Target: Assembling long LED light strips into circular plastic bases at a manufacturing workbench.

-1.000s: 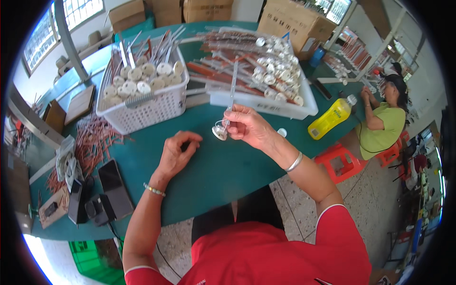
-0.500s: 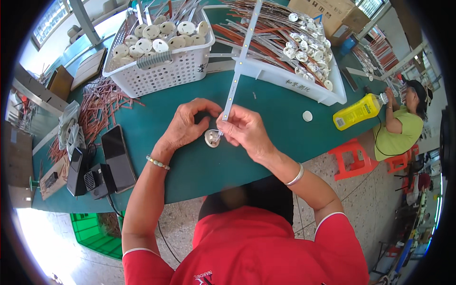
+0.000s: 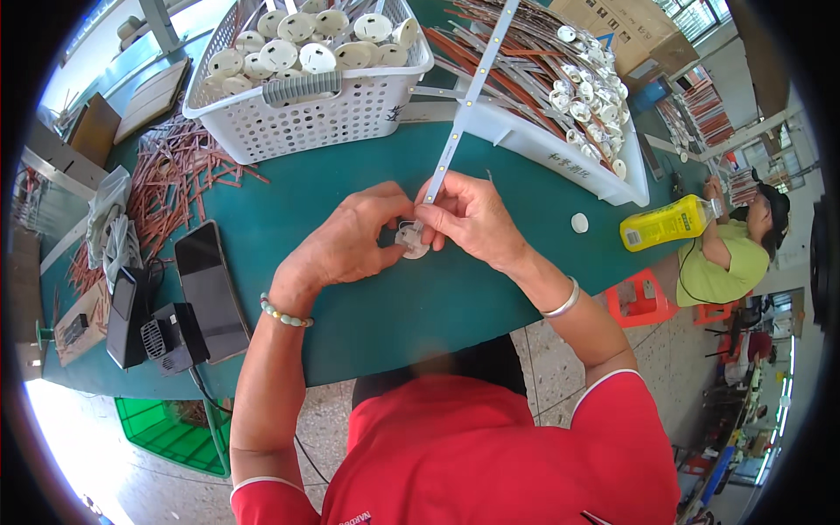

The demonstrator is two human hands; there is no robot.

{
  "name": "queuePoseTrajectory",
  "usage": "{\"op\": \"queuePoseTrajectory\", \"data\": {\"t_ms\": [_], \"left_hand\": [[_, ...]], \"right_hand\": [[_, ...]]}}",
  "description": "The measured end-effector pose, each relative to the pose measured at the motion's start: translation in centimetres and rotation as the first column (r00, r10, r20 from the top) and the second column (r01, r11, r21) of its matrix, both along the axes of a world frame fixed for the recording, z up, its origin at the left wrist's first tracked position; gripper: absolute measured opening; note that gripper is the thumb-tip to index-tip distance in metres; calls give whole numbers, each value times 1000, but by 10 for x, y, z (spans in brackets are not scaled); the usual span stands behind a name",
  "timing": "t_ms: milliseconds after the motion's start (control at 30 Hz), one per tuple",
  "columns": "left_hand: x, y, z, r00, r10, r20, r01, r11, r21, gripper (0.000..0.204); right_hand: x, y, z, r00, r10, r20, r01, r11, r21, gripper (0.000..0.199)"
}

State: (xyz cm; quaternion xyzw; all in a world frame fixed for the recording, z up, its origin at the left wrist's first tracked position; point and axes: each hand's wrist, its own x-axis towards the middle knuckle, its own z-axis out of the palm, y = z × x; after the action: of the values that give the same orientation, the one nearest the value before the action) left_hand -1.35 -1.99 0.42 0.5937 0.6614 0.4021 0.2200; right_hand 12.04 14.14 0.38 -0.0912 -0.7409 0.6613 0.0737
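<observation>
A thin white LED strip [image 3: 468, 103] slants up and away from my right hand [image 3: 479, 220], whose thumb and fingers pinch its lower end. Below that end, a small round white plastic cap [image 3: 413, 242] with fittings inside lies at the table surface, a thin wire showing at its top. My left hand [image 3: 357, 234] curls around the cap's left side, thumb at its rim and forefinger up near the strip's end. The fingertips partly hide where strip and cap meet.
A white basket [image 3: 337, 118] of round white caps stands ahead, beside a white tray [image 3: 560, 171] of strips with caps. Right are a loose white disc [image 3: 579, 222], a yellow liquid bottle [image 3: 665, 224] and a seated co-worker [image 3: 726, 262]. Left lie reddish strips [image 3: 171, 175] and a phone [image 3: 213, 289].
My left hand has closed in on the cap, its thumb now against the rim. The view has shifted slightly; my right hand still pinches the strip.
</observation>
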Motion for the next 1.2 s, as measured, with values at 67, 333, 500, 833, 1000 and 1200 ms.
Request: {"op": "queuePoseTrajectory", "data": {"t_ms": [67,333,500,833,1000,1200], "left_hand": [[-1,0,-3,999,-9,36,10,999,-31,35],[5,1,-9,998,57,1,-57,996,67,26],[10,4,-9,995,93,-35,-91,995,33,26],[14,7,-9,989,133,-65,-129,990,54,27],[14,6,-9,990,134,-54,-132,990,43,27],[13,5,-6,990,130,-59,-129,992,18,28]], "right_hand": [[1,-2,2,1000,-31,-7,31,999,-15,7],[8,1,-4,997,-83,4,83,996,21,8],[7,0,-7,995,-93,-20,93,996,3,10],[5,3,-15,991,-51,-123,65,991,115,10],[6,2,-14,990,-39,-134,64,981,185,10],[3,3,-14,988,-7,-155,43,973,228,11]]}}
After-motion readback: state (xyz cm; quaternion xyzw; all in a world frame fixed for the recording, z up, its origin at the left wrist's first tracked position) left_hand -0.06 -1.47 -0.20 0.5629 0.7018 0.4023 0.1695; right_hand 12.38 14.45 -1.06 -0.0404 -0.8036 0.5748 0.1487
